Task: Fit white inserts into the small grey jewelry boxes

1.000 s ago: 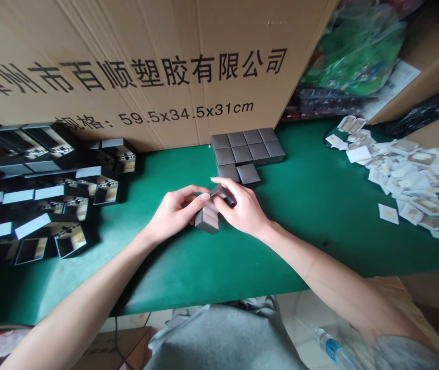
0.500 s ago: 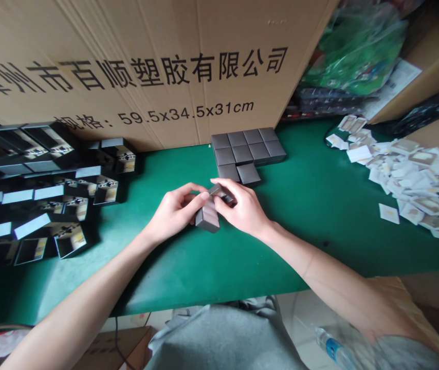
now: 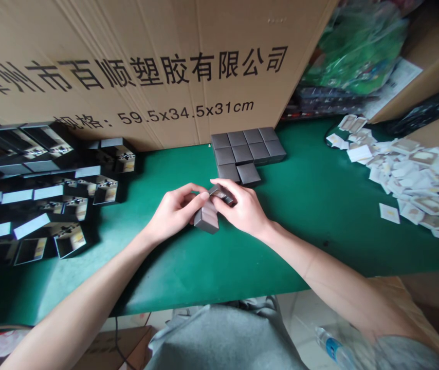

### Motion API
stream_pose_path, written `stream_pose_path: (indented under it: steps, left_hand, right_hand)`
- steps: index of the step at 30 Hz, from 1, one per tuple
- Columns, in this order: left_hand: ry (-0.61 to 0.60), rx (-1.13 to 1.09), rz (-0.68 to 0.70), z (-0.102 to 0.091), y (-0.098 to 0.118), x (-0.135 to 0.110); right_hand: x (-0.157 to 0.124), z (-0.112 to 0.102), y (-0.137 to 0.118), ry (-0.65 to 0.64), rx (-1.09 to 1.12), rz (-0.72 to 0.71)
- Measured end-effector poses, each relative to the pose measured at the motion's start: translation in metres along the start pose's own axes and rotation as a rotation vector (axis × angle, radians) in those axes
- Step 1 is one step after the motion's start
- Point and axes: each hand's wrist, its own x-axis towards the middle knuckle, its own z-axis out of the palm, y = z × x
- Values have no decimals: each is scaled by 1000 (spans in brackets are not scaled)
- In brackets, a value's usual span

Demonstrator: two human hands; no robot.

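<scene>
Between my two hands is a small dark grey hinged box [image 3: 207, 218], standing open above the green tabletop. My left hand [image 3: 179, 209] grips its left side, thumb on top. Fingers of my right hand [image 3: 244, 208] are closed around the other half, which they partly cover. The inside of the box is mostly hidden. Just beyond my hands, closed boxes [image 3: 242, 147] of the same grey kind sit in tight rows, one of them [image 3: 249, 174] slightly askew at the near end.
Several open dark boxes [image 3: 71, 239] crowd the left of the green table [image 3: 300, 205]. White square inserts [image 3: 408, 169] lie heaped at the right. A large printed carton [image 3: 158, 31] stands along the back. Below the table edge is a plastic bottle [image 3: 333, 349].
The held box has shifted very slightly toward the left. Both hands keep their hold, and everything else looks the same.
</scene>
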Motion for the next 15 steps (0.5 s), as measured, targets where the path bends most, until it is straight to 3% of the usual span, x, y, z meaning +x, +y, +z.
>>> stream_pose_path:
  steps: [15]
  left_hand:
    - [-13, 51, 7, -1, 5, 0]
  right_hand:
    - [-2, 0, -2, -26, -9, 9]
